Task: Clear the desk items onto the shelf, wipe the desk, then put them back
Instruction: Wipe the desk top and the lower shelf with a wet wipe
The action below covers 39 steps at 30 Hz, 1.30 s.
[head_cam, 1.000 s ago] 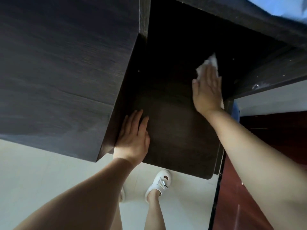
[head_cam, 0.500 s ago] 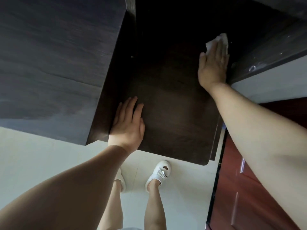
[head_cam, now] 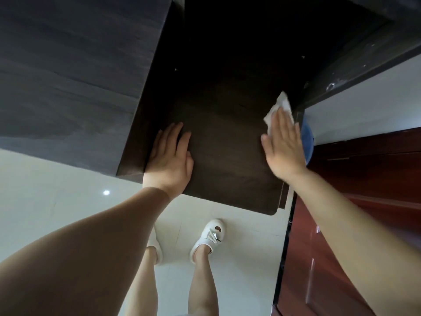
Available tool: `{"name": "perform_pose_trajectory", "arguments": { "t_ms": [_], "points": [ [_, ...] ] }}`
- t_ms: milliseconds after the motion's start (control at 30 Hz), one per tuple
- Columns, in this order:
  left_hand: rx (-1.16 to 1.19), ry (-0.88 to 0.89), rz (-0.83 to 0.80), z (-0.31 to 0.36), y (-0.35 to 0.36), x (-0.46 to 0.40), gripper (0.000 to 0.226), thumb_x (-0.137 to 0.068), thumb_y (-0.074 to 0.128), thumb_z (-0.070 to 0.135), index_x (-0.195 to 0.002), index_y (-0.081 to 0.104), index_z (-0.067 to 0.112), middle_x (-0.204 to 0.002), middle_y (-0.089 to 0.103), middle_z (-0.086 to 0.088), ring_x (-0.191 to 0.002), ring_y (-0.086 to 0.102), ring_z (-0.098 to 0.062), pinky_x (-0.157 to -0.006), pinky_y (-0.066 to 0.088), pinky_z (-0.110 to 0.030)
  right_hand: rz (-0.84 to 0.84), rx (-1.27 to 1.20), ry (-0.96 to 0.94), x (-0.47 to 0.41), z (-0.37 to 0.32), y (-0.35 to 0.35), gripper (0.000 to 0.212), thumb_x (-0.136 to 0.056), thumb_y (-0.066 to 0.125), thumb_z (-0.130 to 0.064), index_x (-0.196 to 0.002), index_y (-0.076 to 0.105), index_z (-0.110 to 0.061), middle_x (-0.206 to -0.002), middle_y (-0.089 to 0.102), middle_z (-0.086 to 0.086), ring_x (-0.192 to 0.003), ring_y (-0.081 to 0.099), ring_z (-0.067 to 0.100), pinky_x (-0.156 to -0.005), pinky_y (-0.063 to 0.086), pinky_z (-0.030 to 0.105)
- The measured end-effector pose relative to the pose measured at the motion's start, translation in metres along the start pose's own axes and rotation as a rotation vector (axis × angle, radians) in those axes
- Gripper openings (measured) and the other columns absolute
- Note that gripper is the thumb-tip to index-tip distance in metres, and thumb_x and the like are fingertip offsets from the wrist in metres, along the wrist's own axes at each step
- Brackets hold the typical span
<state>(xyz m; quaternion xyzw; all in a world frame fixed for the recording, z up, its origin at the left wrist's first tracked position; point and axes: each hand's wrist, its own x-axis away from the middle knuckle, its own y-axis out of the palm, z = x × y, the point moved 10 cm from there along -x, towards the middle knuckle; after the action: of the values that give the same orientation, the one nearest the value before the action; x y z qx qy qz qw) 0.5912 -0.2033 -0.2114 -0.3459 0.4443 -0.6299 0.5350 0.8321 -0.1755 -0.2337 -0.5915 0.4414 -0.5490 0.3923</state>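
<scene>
Head view: the dark desk (head_cam: 227, 144) is seen from above, nothing standing on it.
Right hand (head_cam: 283, 147): laid flat, fingers straight, the white wipe (head_cam: 279, 107) pressed to the desk's right edge.
Left hand (head_cam: 170, 158): rested flat at the left edge, nothing held.
Unwiped span: judged to lie leftward of the wipe, between the hands.

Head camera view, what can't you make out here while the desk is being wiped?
- White wipe: mostly hidden under the right hand.
- Blue object: mostly hidden behind that hand and the desk edge; unidentifiable.
- Desk's far end: lost in dark shadow.
- Left shoe: mostly covered by the left forearm.
</scene>
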Motion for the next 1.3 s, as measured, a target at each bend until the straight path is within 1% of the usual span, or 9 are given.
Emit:
{"name": "perform_pose_trajectory", "arguments": {
  "t_ms": [100, 267, 433, 567, 700, 867, 933, 1100, 1300],
  "points": [
    [0.012, -0.020, -0.046, -0.001, 0.002, 0.000, 0.047, -0.089, 0.030, 0.023, -0.128, 0.046, 0.002, -0.139, 0.043, -0.020, -0.132, 0.033, -0.032, -0.112, 0.017, -0.040, 0.056, -0.020, 0.110, 0.009, -0.014, 0.003, 0.061, -0.098, 0.012, -0.040, -0.147, -0.002, -0.007, -0.158, -0.003, 0.012, -0.146, -0.004, 0.021, -0.120, -0.001, 0.040],
    [0.028, -0.018, -0.092, 0.000, -0.001, 0.000, 0.049, -0.088, 0.029, 0.022, -0.128, 0.047, 0.000, -0.139, 0.043, -0.021, -0.132, 0.036, -0.034, -0.111, 0.016, -0.040, 0.014, 0.096, -0.322, 0.108, -0.098, 0.038, 0.061, -0.098, 0.011, -0.043, -0.145, 0.016, -0.005, -0.153, 0.016, 0.010, -0.143, 0.016, 0.024, -0.117, 0.009, 0.041],
    [0.050, 0.092, -0.133, -0.002, -0.003, 0.042, 0.048, -0.086, 0.034, 0.020, -0.128, 0.049, 0.002, -0.139, 0.043, -0.022, -0.132, 0.034, -0.032, -0.114, 0.016, -0.038, -0.039, 0.068, -0.443, 0.024, -0.127, 0.014, 0.061, -0.094, 0.005, -0.047, -0.145, -0.009, -0.018, -0.156, -0.008, 0.000, -0.143, -0.012, 0.011, -0.115, -0.015, 0.029],
    [0.067, 0.086, -0.190, -0.014, -0.003, 0.107, 0.047, -0.088, 0.033, 0.020, -0.131, 0.047, 0.008, -0.143, 0.040, -0.017, -0.136, 0.021, -0.024, -0.116, 0.008, -0.033, 0.052, 0.012, -0.392, -0.050, -0.188, -0.009, 0.058, -0.099, 0.023, -0.037, -0.148, 0.006, -0.011, -0.158, 0.005, 0.007, -0.146, 0.001, 0.017, -0.117, -0.005, 0.036],
    [0.225, -0.212, -0.087, -0.067, -0.023, 0.133, 0.046, -0.090, 0.033, 0.023, -0.131, 0.042, 0.005, -0.140, 0.041, -0.020, -0.128, 0.033, -0.030, -0.107, 0.028, -0.042, 0.059, -0.009, -0.374, -0.016, -0.217, 0.008, 0.059, -0.098, 0.026, -0.037, -0.147, 0.010, -0.007, -0.157, 0.011, 0.011, -0.146, 0.005, 0.020, -0.117, -0.004, 0.037],
    [0.550, -0.674, 0.065, -0.119, -0.039, 0.122, 0.046, -0.093, 0.037, 0.011, -0.138, 0.031, 0.002, -0.142, 0.035, -0.015, -0.132, 0.033, -0.026, -0.106, 0.022, -0.025, -0.062, 0.165, -0.841, 0.089, -0.233, 0.041, 0.059, -0.093, 0.028, -0.039, -0.143, 0.026, -0.008, -0.150, 0.032, 0.013, -0.140, 0.028, 0.024, -0.115, 0.006, 0.038],
    [0.637, -0.728, 0.051, -0.123, -0.036, 0.111, 0.050, -0.094, 0.038, 0.010, -0.142, 0.026, 0.010, -0.145, 0.033, -0.007, -0.133, 0.032, -0.019, -0.111, 0.024, -0.029, -0.107, 0.191, -0.839, 0.052, -0.216, 0.032, 0.060, -0.094, 0.022, -0.042, -0.147, 0.014, -0.014, -0.156, 0.017, 0.008, -0.144, 0.012, 0.017, -0.116, -0.001, 0.036],
    [0.781, -0.832, 0.096, -0.131, -0.032, 0.111, 0.054, -0.090, 0.035, 0.003, -0.141, 0.029, 0.019, -0.144, 0.038, 0.000, -0.131, 0.037, -0.015, -0.107, 0.036, -0.040, 0.037, -0.097, -0.230, -0.046, -0.166, -0.011, 0.057, -0.099, 0.024, -0.032, -0.147, 0.007, -0.008, -0.158, 0.005, 0.011, -0.146, 0.002, 0.022, -0.117, 0.000, 0.043],
    [0.970, -0.904, 0.124, -0.137, -0.033, 0.113, 0.053, -0.089, 0.029, -0.005, -0.136, 0.037, 0.018, -0.137, 0.045, 0.000, -0.128, 0.039, -0.011, -0.102, 0.033, -0.026, 0.069, 0.130, -0.663, 0.101, -0.236, 0.045, 0.054, -0.092, 0.028, -0.026, -0.142, 0.029, -0.005, -0.149, 0.036, 0.013, -0.138, 0.033, 0.026, -0.114, 0.012, 0.037]
  ]
}}
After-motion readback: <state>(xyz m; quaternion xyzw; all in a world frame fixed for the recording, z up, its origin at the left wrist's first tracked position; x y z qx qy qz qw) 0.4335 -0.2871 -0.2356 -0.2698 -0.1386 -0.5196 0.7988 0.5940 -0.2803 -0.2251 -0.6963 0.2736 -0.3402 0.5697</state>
